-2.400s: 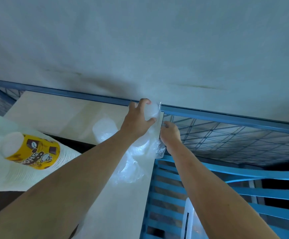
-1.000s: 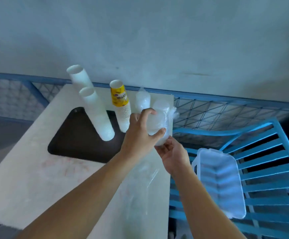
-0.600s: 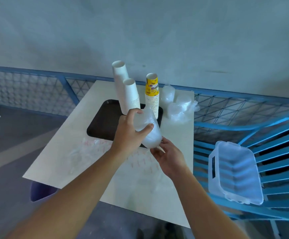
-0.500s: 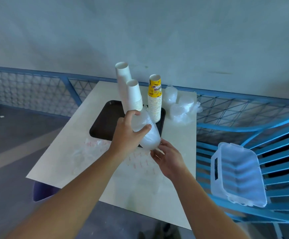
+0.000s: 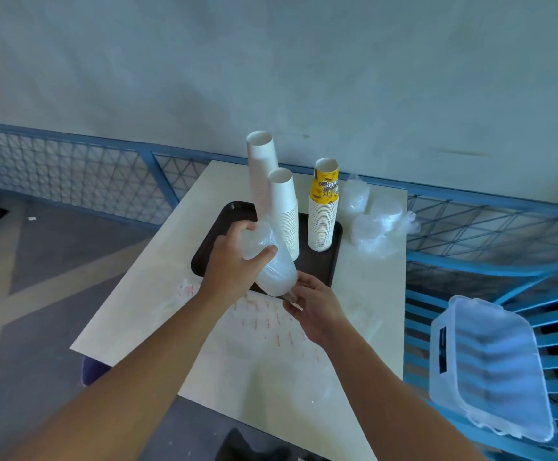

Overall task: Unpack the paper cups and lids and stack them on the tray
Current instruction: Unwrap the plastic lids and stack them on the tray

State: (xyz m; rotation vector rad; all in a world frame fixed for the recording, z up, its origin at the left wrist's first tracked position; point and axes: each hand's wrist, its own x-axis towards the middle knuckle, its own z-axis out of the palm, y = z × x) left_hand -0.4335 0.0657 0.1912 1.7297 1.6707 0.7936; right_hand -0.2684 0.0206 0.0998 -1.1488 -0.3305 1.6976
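Now | left hand (image 5: 234, 264) fingers grip lid sleeve (image 5: 276, 271), moved over tray (image 5: 317, 264) | right hand (image 5: 317, 307) pinches its end

No wording can be read outright. The yellow paper cup (image 5: 325, 189) on top of one stack bears dark lettering, too blurred to spell. Rows of red print mark the clear plastic wrap (image 5: 271, 322) on the table (image 5: 371, 294), illegible. The plastic container (image 5: 490, 371) has a dark, unreadable label (image 5: 442, 351).
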